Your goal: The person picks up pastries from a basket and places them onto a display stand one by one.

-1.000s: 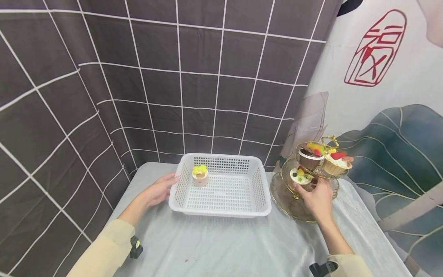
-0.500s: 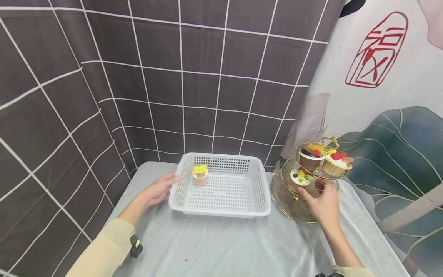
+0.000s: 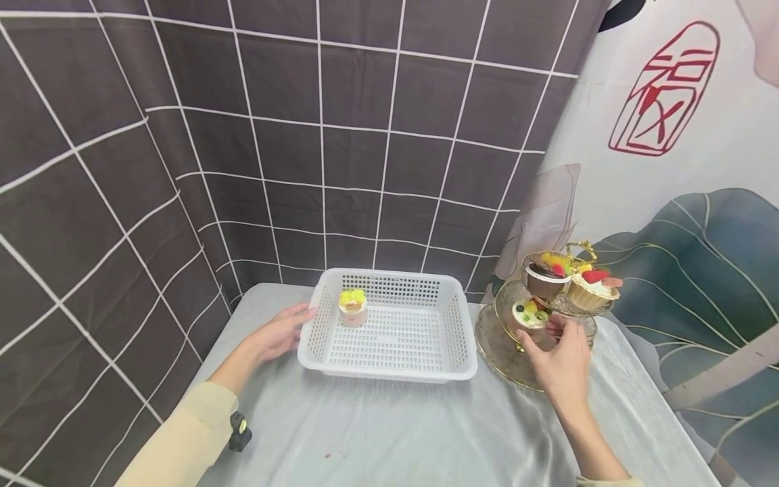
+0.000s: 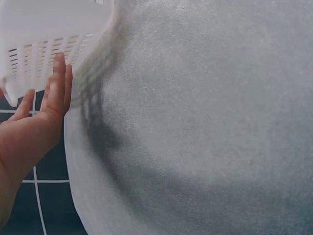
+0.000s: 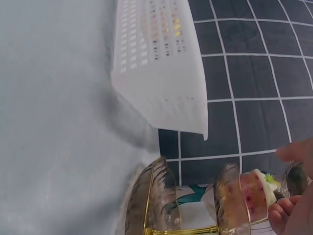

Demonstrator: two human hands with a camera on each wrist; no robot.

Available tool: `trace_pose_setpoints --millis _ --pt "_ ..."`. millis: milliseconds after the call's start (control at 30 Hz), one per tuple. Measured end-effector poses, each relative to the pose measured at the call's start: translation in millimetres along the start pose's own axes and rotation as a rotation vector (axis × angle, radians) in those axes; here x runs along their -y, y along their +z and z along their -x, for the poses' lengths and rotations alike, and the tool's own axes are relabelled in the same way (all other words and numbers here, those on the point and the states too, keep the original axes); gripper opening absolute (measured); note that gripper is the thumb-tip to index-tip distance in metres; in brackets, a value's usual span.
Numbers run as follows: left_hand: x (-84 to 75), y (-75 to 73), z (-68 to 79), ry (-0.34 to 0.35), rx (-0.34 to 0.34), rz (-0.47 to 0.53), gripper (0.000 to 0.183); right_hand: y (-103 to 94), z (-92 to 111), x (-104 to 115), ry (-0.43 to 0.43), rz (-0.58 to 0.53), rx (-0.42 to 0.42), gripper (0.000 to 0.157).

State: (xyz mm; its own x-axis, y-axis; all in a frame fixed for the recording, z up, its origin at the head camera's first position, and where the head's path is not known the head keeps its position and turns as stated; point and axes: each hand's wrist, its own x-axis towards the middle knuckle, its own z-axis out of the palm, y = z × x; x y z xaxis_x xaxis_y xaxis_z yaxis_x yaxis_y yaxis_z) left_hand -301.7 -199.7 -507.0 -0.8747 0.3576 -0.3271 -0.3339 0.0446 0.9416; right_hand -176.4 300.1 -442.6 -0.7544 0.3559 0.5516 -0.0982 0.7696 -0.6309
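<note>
My left hand (image 3: 282, 333) rests its straight fingers against the left side of a white plastic basket (image 3: 389, 376); the left wrist view shows the fingers (image 4: 57, 83) along its slotted wall. Inside the basket stands a small dessert cup (image 3: 353, 316) with a yellow top. My right hand (image 3: 562, 358) reaches to a fruit-topped dessert cup (image 3: 528, 315) on the middle tier of a glass tiered stand (image 3: 502, 355). Thumb and fingers are spread at either side of this cup. In the right wrist view the cup (image 5: 257, 193) shows pink layers and white cream, partly hidden by glass.
On the stand's top tier sit a chocolate-brown dessert cup (image 3: 544, 281) and a cream cupcake (image 3: 592, 287) with strawberry, beside a gold handle (image 3: 582, 250). A pale cloth covers the table (image 3: 389, 433). A dark grid-patterned curtain (image 3: 353, 162) hangs behind.
My right hand drew slightly away to the right from the middle-tier cup, then came back beside it, thumb and fingers apart. The left hand and the basket stay in place.
</note>
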Motion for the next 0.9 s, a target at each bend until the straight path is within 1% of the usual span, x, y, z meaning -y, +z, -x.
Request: trace_pose_setpoints --millis 133,233,333,467,633,733,900 --pt "0.5 1.3 0.6 -0.003 -0.001 -0.012 0.074 0.1 2 4 -0.024 -0.022 -0.026 0.055" --pt "1.0 1.2 -0.1 -0.008 -0.002 -0.014 0.075 -0.1 3 9 -0.041 -0.032 -0.031 0.052" --pt "1.3 0.7 -0.8 -0.008 -0.003 -0.011 0.076 2.2 3 16 -0.051 -0.056 -0.006 0.051" --pt "1.7 0.1 -0.5 -0.007 -0.008 -0.004 0.075 11.8 3 26 -0.06 -0.105 0.052 0.05" --pt "2.7 -0.4 -0.8 -0.008 -0.01 -0.003 0.075 34.2 2 41 -0.094 -0.129 0.154 0.051" --pt "2.7 -0.4 -1.1 -0.01 -0.01 -0.002 0.075 53.0 3 49 -0.122 -0.153 0.23 0.055" --pt "1.2 0.0 -1.1 -0.013 -0.015 0.003 0.074 87.7 6 67 -0.131 -0.216 0.36 0.057"
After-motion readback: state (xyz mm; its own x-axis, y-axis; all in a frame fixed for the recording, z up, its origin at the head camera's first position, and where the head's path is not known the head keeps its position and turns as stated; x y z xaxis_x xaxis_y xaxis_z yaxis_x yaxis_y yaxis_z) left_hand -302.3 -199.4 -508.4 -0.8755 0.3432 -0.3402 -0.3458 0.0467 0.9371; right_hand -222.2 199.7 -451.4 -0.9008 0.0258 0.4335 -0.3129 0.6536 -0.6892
